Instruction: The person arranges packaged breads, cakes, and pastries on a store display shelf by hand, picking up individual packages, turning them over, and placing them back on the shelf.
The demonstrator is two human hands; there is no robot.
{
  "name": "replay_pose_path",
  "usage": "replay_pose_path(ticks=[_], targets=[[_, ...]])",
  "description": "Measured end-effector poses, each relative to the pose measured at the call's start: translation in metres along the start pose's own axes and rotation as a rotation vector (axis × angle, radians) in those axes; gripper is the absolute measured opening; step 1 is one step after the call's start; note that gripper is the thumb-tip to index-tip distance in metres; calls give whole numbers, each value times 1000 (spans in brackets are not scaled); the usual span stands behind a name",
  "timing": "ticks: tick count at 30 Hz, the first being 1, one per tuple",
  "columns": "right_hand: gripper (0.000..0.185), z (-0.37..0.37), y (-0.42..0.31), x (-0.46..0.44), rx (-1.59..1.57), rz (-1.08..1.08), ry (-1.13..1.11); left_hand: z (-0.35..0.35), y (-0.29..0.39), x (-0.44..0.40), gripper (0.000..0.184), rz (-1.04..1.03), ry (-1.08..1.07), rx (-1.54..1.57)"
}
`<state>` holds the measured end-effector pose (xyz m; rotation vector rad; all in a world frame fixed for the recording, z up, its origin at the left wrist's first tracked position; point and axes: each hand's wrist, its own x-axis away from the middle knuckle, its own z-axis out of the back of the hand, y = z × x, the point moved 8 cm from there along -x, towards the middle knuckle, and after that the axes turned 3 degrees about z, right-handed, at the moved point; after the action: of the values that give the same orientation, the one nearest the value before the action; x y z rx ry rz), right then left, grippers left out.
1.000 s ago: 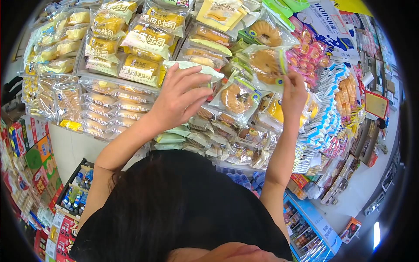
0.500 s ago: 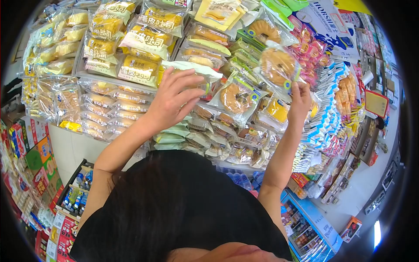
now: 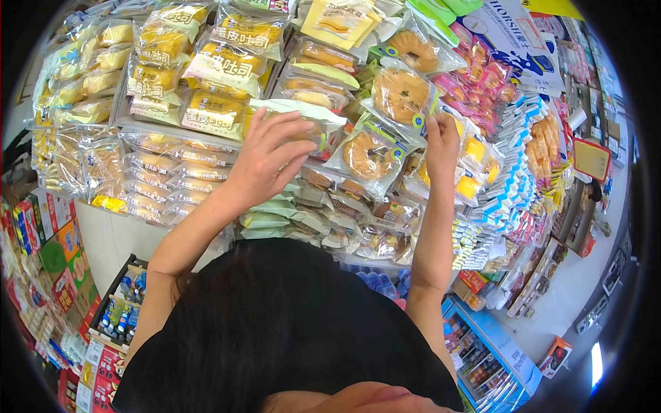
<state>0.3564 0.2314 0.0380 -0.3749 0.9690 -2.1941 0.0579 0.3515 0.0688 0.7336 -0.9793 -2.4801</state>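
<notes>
My right hand (image 3: 442, 143) pinches the lower right edge of a clear bag with a round ring bread (image 3: 401, 95) in it. Just below this bag lies another bagged ring bread (image 3: 368, 154), and a third bagged ring bread (image 3: 414, 49) is above it. My left hand (image 3: 270, 157) hovers with fingers apart at a pale green-and-white bread packet (image 3: 297, 109); whether its fingertips touch the packet I cannot tell. Yellow packs (image 3: 474, 150) in clear wrap lie right of my right hand.
Wrapped toast packs (image 3: 219, 113) fill trays on the left of the display. Pink-wrapped sweets (image 3: 476, 74) and blue-and-white packets (image 3: 518, 155) are piled to the right. A blue cabinet (image 3: 513, 354) stands at lower right, a crate of bottles (image 3: 122, 306) at lower left.
My right hand has moved left with the bagged ring bread, bringing it above the lower one. More of the yellow packs shows. My left hand has barely shifted.
</notes>
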Motion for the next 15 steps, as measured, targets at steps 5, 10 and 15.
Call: replay_pose_path(ticks=[5,10,15], targets=[[29,-5,-26,9,335,24,-28,0,1,-2,24,-7,-2,-11],[51,-16,-40,20,330,202,53,-2,-3,1,26,5,-7,-26],[56,-31,-31,13,109,132,-28,-5,1,-1,27,-2,-12,-31]])
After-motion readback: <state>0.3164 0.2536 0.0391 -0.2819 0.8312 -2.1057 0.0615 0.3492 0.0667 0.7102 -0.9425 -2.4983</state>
